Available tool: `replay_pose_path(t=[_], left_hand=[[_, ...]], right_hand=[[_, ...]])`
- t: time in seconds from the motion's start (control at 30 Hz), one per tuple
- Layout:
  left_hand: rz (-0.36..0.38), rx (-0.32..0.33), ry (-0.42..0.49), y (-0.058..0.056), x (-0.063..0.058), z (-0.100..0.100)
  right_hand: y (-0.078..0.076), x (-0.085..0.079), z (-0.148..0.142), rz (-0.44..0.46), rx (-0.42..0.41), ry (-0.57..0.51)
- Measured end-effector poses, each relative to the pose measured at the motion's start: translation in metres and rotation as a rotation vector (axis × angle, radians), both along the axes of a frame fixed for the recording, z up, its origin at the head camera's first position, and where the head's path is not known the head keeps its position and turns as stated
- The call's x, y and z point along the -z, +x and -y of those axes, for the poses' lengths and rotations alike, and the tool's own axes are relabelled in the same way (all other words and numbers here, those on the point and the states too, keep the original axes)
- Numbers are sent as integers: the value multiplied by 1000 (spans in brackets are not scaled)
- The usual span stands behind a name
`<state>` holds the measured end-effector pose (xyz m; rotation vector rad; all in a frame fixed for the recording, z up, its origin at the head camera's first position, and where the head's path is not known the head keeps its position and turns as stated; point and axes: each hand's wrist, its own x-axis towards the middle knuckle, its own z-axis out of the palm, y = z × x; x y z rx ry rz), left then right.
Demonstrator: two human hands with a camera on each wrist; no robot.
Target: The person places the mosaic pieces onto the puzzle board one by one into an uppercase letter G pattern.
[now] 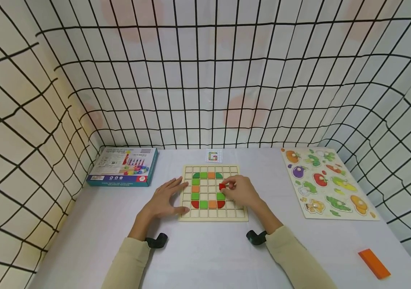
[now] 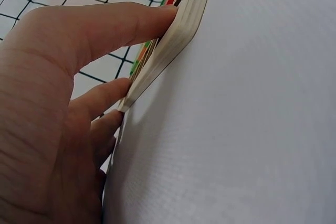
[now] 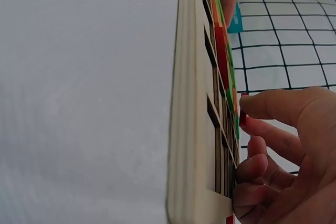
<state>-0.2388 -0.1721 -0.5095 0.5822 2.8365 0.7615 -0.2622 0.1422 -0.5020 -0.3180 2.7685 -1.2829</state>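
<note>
A wooden grid board lies on the white-covered table, with green, orange and red tiles set in its cells as an outline with rounded corners. My right hand pinches a small red tile between thumb and index finger, just over the right side of the board. The other fingers of that hand curl close to the board surface. My left hand rests at the board's left edge, fingers spread. In the left wrist view its thumb and fingertips touch the edge of the board.
Behind the board lies a small card with a coloured G-shaped pattern. A flat game box is at the back left. To the right lies a vegetable puzzle board, with an orange block nearer the front. Black netting surrounds the table.
</note>
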Motion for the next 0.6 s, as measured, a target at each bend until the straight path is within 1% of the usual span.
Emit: replay_pose_path(t=[0.3, 0.6], left_hand=[[-4, 1, -8, 0, 0, 2], [1, 1, -18, 1, -1, 0]], right_hand=[[-1, 0, 5, 21, -22, 55], [1, -1, 6, 15, -24, 95]])
